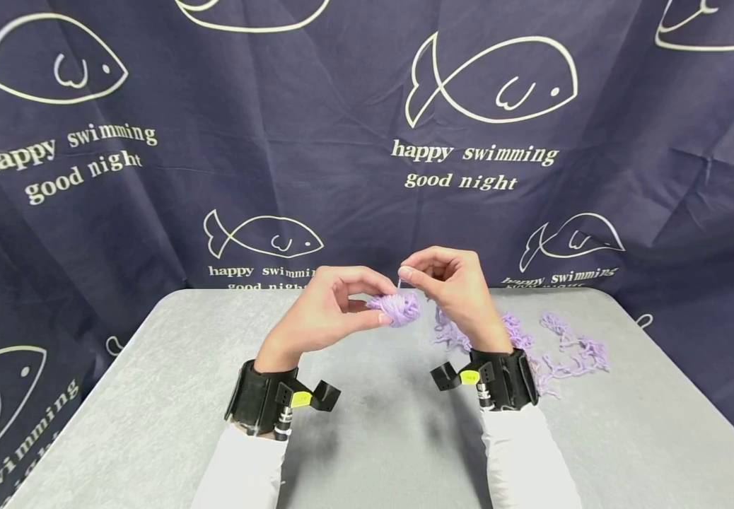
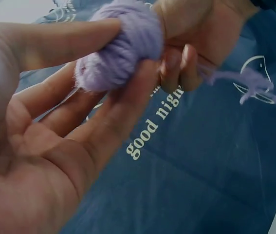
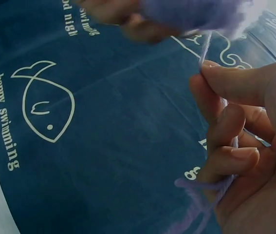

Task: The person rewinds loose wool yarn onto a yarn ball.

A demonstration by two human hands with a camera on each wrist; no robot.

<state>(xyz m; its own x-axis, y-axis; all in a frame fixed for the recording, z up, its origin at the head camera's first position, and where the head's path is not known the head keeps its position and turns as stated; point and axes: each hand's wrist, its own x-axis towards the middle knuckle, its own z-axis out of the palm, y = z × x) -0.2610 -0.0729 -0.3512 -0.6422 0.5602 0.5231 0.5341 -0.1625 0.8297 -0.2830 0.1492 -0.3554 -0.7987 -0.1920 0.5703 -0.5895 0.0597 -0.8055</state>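
Note:
A small ball of lilac yarn is held up above the table between the thumb and fingers of my left hand. In the left wrist view the wound yarn ball shows thick, layered strands. My right hand, just to the right, pinches a single strand between thumb and index finger. In the right wrist view that strand runs up to the ball, and its other side passes down through the curled fingers of the right hand.
Loose, tangled lilac yarn lies on the grey table to the right, partly behind the right hand and wrist. A dark blue curtain with white fish prints hangs behind the table. Each wrist wears a black strap with a camera mount.

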